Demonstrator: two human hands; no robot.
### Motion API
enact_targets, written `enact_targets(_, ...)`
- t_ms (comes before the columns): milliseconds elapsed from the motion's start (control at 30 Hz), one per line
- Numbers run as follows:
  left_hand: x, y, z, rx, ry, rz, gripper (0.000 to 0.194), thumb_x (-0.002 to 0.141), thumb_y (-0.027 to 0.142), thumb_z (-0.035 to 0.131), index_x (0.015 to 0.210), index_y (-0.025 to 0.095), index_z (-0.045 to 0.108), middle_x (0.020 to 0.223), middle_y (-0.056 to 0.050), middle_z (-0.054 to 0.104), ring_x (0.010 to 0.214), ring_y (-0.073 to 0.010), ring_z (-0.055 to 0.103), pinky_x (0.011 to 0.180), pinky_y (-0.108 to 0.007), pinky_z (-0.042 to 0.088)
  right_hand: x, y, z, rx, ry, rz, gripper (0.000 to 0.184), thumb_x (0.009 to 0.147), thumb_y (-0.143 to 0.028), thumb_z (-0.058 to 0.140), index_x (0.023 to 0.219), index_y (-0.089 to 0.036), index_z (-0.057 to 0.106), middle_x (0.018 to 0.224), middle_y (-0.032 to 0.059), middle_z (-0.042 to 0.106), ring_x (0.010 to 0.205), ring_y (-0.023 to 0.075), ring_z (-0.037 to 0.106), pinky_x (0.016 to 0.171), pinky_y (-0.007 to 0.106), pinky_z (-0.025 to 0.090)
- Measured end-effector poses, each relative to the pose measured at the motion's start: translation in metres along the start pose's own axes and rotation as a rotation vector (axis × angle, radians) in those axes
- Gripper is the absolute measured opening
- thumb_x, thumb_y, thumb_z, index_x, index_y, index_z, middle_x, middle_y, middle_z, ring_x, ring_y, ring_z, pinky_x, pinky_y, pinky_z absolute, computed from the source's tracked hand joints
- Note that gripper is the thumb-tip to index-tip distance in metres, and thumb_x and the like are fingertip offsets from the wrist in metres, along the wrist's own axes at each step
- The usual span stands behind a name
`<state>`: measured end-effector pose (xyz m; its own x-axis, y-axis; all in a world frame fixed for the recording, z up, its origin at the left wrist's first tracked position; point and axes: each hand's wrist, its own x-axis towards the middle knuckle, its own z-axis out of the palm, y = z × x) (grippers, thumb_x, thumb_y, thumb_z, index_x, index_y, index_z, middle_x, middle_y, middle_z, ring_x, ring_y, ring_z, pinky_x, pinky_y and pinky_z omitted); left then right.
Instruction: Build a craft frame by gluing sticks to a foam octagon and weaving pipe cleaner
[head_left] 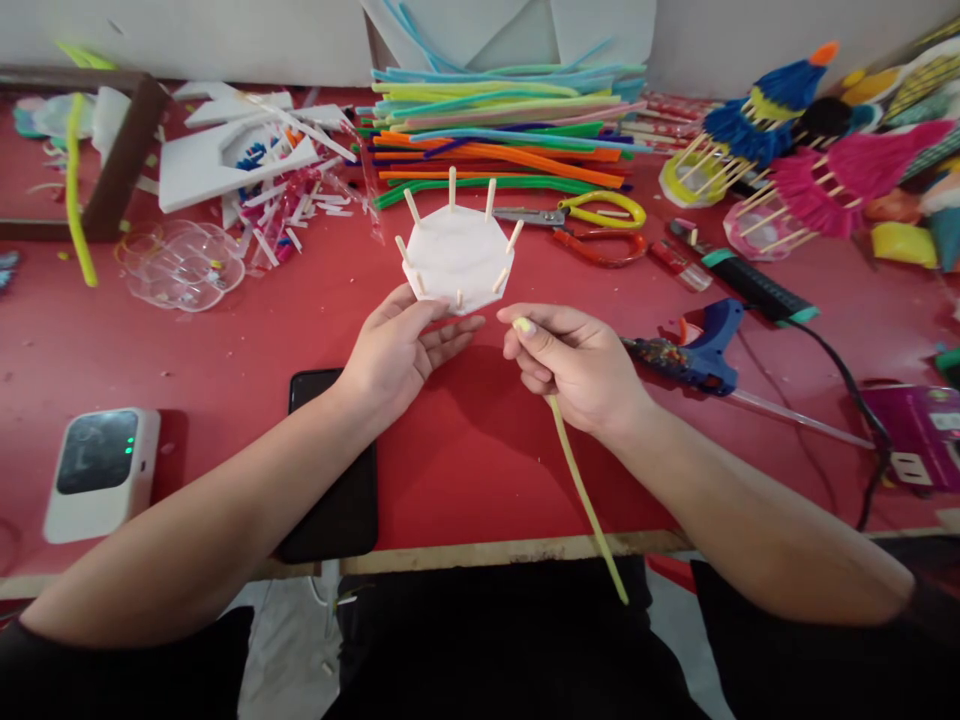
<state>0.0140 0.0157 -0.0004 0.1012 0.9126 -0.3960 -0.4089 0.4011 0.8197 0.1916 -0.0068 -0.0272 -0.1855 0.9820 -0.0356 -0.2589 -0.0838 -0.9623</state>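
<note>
My left hand (409, 345) grips the near left edge of a white many-sided foam board (461, 250), thumb on top and fingers beneath. Several short wooden sticks (452, 188) stand up around the board's rim, leaning slightly outward. Just right of the board, my right hand (574, 360) pinches a yellow pipe cleaner (581, 485) between thumb and fingers. Its long end hangs down past the table's front edge, while the pinched end is mostly hidden by the fingers. The pipe cleaner and the board are apart.
Colourful pipe cleaners (502, 130) are piled at the back. Scissors (600, 212), a blue glue gun (709, 355) and a black-and-green corded tool (757, 285) lie right, near pink and blue stick figures (832, 190). Foam scraps (225, 150), a clear tray (184, 265), a phone (337, 500) and a white device (105, 470) occupy the left.
</note>
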Motion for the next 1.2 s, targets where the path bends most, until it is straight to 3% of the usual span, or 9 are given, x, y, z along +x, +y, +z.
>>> enact_targets(300,0.0,0.001,0.001,-0.052,-0.02,-0.044,0.013,0.082,0.006,0.061,0.089,0.013,0.07,0.092,-0.005,0.077,0.077,-0.0134,0.075,0.087,-0.03,0.062,-0.001,-0.004,0.002,-0.06,-0.023,0.068,0.028,0.078,-0.044,0.083,0.096,-0.022,0.079,0.077,-0.0013,0.069,0.051,0.0038,0.041,0.039,0.018,0.03)
enact_targets(600,-0.001,0.004,0.004,-0.056,0.025,-0.073,0.013,0.086,0.004,0.058,0.084,0.012,0.067,0.087,-0.005,0.074,0.079,-0.0149,0.076,0.088,-0.03,0.062,-0.004,-0.013,0.003,-0.029,0.067,0.046,0.005,0.075,-0.028,0.083,0.08,-0.028,0.083,0.063,-0.0057,0.051,0.046,0.0027,0.039,0.04,0.022,0.024)
enact_targets(800,0.0,0.003,0.003,-0.056,0.021,-0.076,0.014,0.085,0.003,0.058,0.087,0.012,0.069,0.09,-0.005,0.074,0.078,-0.0143,0.076,0.089,-0.031,0.063,-0.004,-0.013,0.003,-0.046,-0.014,0.061,0.012,0.075,-0.035,0.086,0.083,-0.026,0.082,0.069,-0.0043,0.062,0.047,0.0027,0.043,0.041,0.022,0.029)
enact_targets(967,0.0,0.003,0.002,-0.059,0.013,-0.074,0.015,0.085,0.002,0.058,0.082,0.013,0.067,0.086,-0.004,0.074,0.078,-0.0144,0.076,0.086,-0.029,0.063,-0.002,-0.012,0.005,-0.017,0.026,0.085,0.023,0.066,-0.041,0.091,0.075,-0.023,0.08,0.068,-0.0034,0.066,0.044,0.0027,0.041,0.04,0.023,0.027)
enact_targets(1200,-0.001,0.003,0.003,-0.06,-0.001,-0.07,0.015,0.086,0.002,0.058,0.08,0.014,0.065,0.082,-0.002,0.072,0.078,-0.0139,0.076,0.085,-0.028,0.063,-0.001,-0.013,0.004,-0.027,0.033,0.088,0.025,0.065,-0.039,0.09,0.065,-0.022,0.071,0.064,-0.005,0.065,0.045,0.0031,0.04,0.04,0.02,0.028)
